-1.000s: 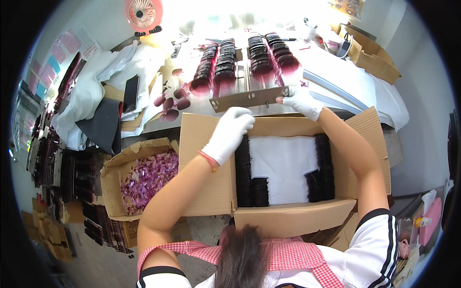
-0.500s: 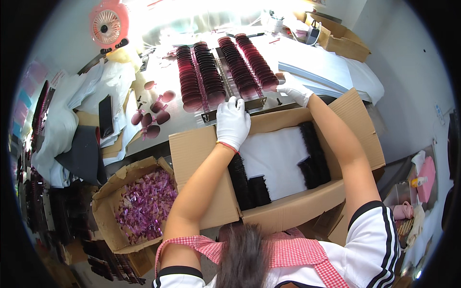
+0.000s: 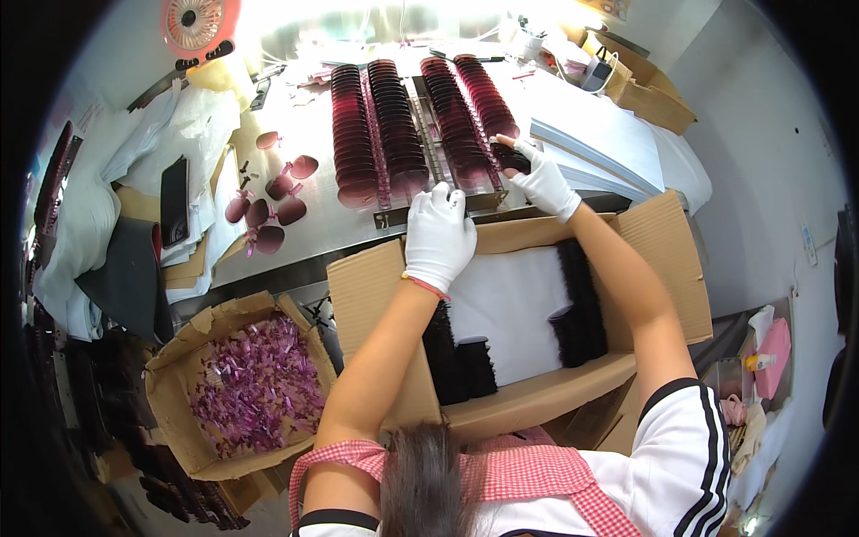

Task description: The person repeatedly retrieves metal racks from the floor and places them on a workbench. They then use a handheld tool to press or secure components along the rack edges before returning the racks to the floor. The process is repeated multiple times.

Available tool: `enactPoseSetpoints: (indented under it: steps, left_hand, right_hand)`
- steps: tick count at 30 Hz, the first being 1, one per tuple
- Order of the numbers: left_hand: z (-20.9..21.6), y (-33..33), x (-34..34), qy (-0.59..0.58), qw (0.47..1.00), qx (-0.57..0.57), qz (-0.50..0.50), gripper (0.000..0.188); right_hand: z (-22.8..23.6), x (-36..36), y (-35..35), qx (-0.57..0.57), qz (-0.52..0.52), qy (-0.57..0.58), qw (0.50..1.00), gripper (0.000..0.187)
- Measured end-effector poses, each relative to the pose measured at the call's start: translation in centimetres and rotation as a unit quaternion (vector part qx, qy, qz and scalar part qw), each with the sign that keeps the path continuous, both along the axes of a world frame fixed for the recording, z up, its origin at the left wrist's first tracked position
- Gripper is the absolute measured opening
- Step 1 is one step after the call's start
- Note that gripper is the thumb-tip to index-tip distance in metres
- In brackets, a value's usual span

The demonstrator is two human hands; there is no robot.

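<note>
Rows of dark red tinted lenses (image 3: 400,125) stand packed in a metal rack (image 3: 391,218) on the bench. My left hand (image 3: 440,234), in a white glove, has its fingers curled over the rack's front edge. My gloved right hand (image 3: 544,183), with thumb and forefinger tips bare, pinches a dark lens (image 3: 511,158) beside the front of the rightmost row. Whether that is one lens or several together, I cannot tell. Below my hands sits an open cardboard box (image 3: 501,413) holding a white sheet (image 3: 514,304) between black stacked pieces (image 3: 582,304).
Loose tinted lenses (image 3: 291,210) lie left of the rack, near a phone (image 3: 175,202) on papers. A torn cardboard box (image 3: 170,403) of purple plastic bits (image 3: 259,385) stands at lower left. White sheets (image 3: 599,143) are stacked at right; a pink fan (image 3: 190,22) stands at the back left.
My right hand has moved slightly left and now shows a dark lens in its fingers, turned away from the row. My left hand stays at the rack's front edge. The whole view has shifted slightly.
</note>
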State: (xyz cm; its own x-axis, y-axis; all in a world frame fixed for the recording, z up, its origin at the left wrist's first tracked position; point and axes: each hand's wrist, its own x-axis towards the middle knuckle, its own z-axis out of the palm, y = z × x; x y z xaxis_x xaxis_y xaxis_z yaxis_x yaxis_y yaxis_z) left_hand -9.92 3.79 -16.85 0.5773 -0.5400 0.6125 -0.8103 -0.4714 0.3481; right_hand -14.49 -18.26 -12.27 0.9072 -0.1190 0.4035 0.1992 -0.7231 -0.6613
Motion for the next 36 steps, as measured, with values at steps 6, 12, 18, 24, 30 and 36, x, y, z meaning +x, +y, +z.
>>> enactPoseSetpoints:
  steps: [6, 12, 18, 24, 30, 36]
  left_hand:
    - [-0.2, 0.4, 0.4, 0.018, 1.000, -0.007, -0.015, 0.039]
    - [2.0, -0.9, -2.4, 0.183, 0.967, -0.179, 0.007, 0.044]
    - [4.9, -3.0, -5.1, 0.772, 0.313, -0.524, -0.177, 0.024]
    - [4.7, -3.1, -2.6, 0.700, 0.592, -0.385, -0.103, 0.010]
    - [3.2, -5.1, -0.5, 0.570, 0.807, -0.156, -0.010, 0.023]
    - [3.1, -4.1, 0.3, 0.610, 0.777, -0.145, -0.068, 0.029]
  right_hand:
    - [-3.0, 0.9, 1.5, -0.256, -0.053, -0.153, 0.953, 0.053]
    - [2.6, -1.9, 2.0, -0.084, -0.091, -0.120, 0.985, 0.051]
    - [5.4, -5.3, 6.1, -0.187, 0.141, -0.011, 0.972, 0.044]
    - [3.2, 2.0, -3.2, 0.084, -0.142, 0.046, 0.985, 0.059]
    - [0.7, 8.1, -7.5, 0.163, 0.022, 0.125, 0.978, 0.073]
    - [0.3, 8.5, -6.4, 0.112, 0.100, 0.165, 0.975, 0.066]
